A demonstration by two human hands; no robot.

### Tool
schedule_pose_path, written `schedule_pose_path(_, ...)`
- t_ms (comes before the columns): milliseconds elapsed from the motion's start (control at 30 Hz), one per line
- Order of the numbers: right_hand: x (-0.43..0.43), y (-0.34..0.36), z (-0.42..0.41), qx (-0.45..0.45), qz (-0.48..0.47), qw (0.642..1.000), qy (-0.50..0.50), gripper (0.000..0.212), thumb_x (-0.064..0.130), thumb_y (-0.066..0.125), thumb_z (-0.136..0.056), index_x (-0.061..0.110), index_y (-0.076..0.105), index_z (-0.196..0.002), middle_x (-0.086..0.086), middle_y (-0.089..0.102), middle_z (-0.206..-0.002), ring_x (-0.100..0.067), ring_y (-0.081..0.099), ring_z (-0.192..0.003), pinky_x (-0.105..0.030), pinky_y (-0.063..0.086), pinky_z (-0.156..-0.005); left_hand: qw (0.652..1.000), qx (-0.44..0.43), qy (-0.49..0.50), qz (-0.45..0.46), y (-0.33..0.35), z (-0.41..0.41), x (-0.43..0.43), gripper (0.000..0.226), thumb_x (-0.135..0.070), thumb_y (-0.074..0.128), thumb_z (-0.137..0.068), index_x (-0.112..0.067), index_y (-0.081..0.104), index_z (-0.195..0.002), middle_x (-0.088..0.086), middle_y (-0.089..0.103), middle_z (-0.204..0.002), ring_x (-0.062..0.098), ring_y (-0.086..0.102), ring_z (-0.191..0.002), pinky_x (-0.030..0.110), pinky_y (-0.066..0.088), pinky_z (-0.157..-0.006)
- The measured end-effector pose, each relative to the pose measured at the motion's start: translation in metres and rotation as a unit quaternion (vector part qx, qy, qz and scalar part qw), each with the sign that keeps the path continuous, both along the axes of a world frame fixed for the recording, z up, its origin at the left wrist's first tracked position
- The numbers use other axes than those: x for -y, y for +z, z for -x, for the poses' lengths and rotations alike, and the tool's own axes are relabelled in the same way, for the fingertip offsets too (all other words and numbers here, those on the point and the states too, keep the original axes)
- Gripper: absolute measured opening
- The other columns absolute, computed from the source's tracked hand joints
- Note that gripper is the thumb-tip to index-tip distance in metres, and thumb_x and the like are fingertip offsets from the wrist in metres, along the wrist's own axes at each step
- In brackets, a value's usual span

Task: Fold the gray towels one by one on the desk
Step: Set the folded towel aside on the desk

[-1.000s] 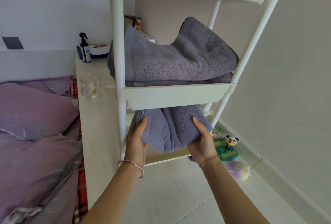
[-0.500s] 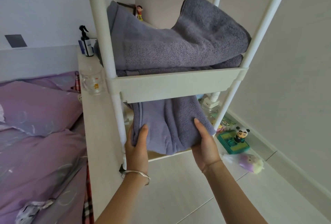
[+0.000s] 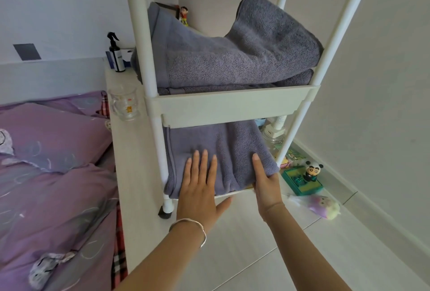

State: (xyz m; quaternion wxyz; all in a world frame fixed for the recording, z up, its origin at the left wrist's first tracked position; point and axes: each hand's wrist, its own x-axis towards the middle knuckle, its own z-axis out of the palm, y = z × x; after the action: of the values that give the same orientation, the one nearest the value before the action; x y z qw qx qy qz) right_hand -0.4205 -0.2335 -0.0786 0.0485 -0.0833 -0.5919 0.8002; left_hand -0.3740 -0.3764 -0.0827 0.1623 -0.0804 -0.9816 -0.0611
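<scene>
Folded gray lower towel [image 3: 221, 151] sits on bottom shelf of white rack [image 3: 232, 106], back part hidden under the tier above. Left grip [image 3: 200, 186] flat on top of it, fingers straight, open, thumb off the front edge; bracelet [image 3: 193, 228] on wrist. Right grip [image 3: 266, 183] at towel's right front corner: one digit straight on top, other fingers tucked under the corner and out of sight, so towel edge is pinched between them. Upper towels [image 3: 232, 65], gray, stacked on middle tier, top one humped; how many in the stack is hard to tell. Rack top cut off by frame. Desk [image 3: 130, 162] just left of rack, carrying glass mug [image 3: 123, 104] and spray bottle [image 3: 115, 53]. Small figurine [image 3: 184, 15] half hidden behind upper towels. Clutter behind lower towel unclear.
</scene>
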Motion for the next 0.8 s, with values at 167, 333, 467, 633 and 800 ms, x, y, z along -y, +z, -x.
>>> schedule_pose_path(167, -0.010, -0.002, -0.031, -0.142, -0.288, 0.945, -0.057, 0.074, 0.023, 0.066, -0.086, 0.016, 0.024, -0.147, -0.001, 0.036, -0.149, -0.005, 0.033, -0.137, -0.029, 0.029, -0.114, 0.989, 0.073, 0.086, 0.094, 0.002, 0.003, -0.004, 0.129, -0.074, 0.060, -0.067, -0.004, -0.012, -0.147, 0.026, -0.002, -0.154, 0.049, 0.002, -0.141, 0.057, -0.006, -0.115)
schedule_pose_path(333, -0.027, -0.015, -0.026, -0.314, -0.723, 0.615, 0.011, 0.067, 0.047, 0.047, -0.090, 0.021, 0.029, -0.148, -0.004, 0.020, -0.157, -0.025, 0.013, -0.146, -0.039, 0.004, -0.120, 0.982, 0.124, 0.098, 0.105, 0.006, 0.005, -0.011, 0.117, -0.063, 0.051, -0.084, -0.002, -0.037, -0.131, 0.024, -0.038, -0.142, 0.048, -0.024, -0.136, 0.053, -0.024, -0.103)
schedule_pose_path(467, -0.031, -0.015, -0.001, -0.221, -0.812, 0.531, 0.100, 0.094, 0.067, 0.065, -0.063, 0.023, 0.042, -0.142, -0.014, 0.043, -0.145, -0.036, 0.039, -0.133, -0.044, 0.015, -0.116, 0.974, 0.153, 0.109, 0.127, 0.009, 0.009, -0.010, 0.118, -0.062, 0.055, -0.082, -0.003, -0.030, -0.140, 0.027, -0.024, -0.151, 0.051, -0.016, -0.137, 0.057, -0.015, -0.108)
schedule_pose_path(633, -0.023, -0.002, 0.014, -0.158, -0.866, 0.442, 0.174, 0.097, 0.071, 0.054, -0.074, 0.023, 0.018, -0.150, -0.017, 0.029, -0.151, -0.035, 0.026, -0.138, -0.044, 0.012, -0.117, 0.946, 0.250, 0.122, 0.167, 0.012, 0.024, -0.011, 0.124, -0.068, 0.056, -0.077, 0.005, -0.019, -0.143, 0.029, -0.013, -0.153, 0.052, -0.002, -0.139, 0.056, 0.002, -0.113)
schedule_pose_path(800, -0.021, 0.001, 0.020, -0.124, -0.877, 0.397, 0.239, 0.100, 0.070, 0.048, -0.080, 0.022, -0.003, -0.151, -0.014, 0.012, -0.157, -0.031, 0.011, -0.144, -0.042, -0.001, -0.118, 0.929, 0.305, 0.110, 0.179, 0.017, 0.032, -0.007, 0.122, -0.067, 0.058, -0.077, 0.005, -0.013, -0.145, 0.028, -0.005, -0.155, 0.048, 0.009, -0.140, 0.051, 0.012, -0.114)
